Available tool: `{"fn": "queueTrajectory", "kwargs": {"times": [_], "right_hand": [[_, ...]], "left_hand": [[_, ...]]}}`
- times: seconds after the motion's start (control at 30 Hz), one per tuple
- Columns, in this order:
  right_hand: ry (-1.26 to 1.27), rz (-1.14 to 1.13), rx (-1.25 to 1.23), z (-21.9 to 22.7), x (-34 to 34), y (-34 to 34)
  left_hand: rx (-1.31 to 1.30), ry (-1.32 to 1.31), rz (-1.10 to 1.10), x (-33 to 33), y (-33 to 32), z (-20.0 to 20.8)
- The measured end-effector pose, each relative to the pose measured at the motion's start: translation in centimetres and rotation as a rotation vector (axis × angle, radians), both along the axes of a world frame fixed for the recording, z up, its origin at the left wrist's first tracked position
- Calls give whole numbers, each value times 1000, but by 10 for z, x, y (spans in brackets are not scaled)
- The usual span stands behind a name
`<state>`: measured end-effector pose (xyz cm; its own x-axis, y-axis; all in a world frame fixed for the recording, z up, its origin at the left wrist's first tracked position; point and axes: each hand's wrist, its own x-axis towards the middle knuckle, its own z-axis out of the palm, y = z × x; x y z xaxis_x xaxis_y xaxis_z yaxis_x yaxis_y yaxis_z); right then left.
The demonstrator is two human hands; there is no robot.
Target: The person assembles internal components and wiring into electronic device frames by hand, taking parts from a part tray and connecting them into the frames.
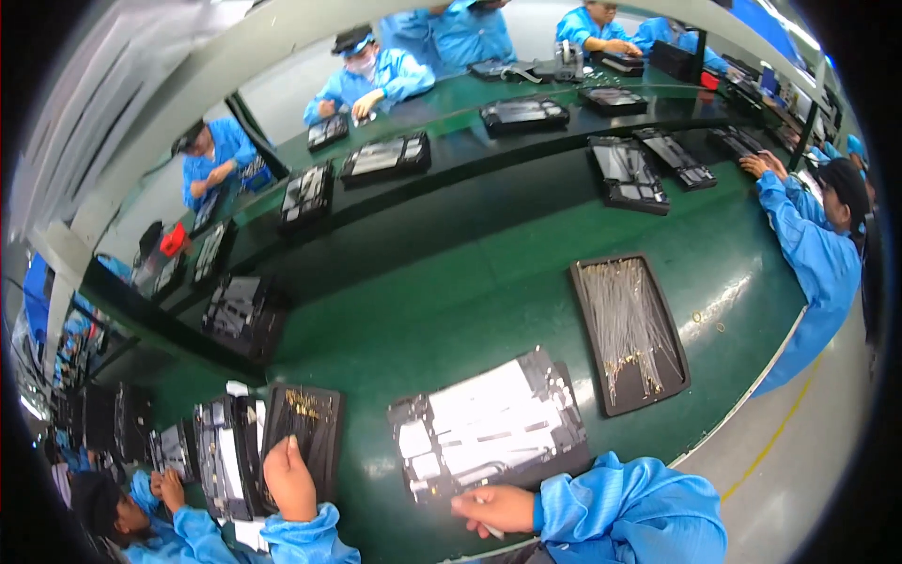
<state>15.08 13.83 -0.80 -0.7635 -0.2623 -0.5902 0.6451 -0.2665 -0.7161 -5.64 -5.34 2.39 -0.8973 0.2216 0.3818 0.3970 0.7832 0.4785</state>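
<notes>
My left hand [291,481] is over the near edge of a dark tray [331,442] of thin black cables with gold-coloured ends. Its fingers are drawn together; whatever they may hold is hidden. My right hand [500,509] is closed at the front edge of a black tray [575,442], with a short pale stick-like piece [490,531] showing below the fingers; its kind I cannot make out. Flat silver and black device parts [489,418] lie in that black tray under bright glare.
A dark tray [681,376] of thin pale cables [625,315] stands to the right, beside small rings [698,318]. Loaded black trays [628,174] line the far side. A dark post [169,320] rises at left. Co-workers in blue sit at left, right [813,244] and across.
</notes>
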Motion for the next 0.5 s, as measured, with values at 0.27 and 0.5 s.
{"fn": "queueTrajectory", "kwargs": {"times": [0.27, 0.5], "right_hand": [[-45, -45, 25, 29, -10, 18], [41, -129, 153, 48, -6, 18]], "left_hand": [[-190, 296, -382, 45, 31, 28], [-266, 383, -77, 20, -7, -6]]}}
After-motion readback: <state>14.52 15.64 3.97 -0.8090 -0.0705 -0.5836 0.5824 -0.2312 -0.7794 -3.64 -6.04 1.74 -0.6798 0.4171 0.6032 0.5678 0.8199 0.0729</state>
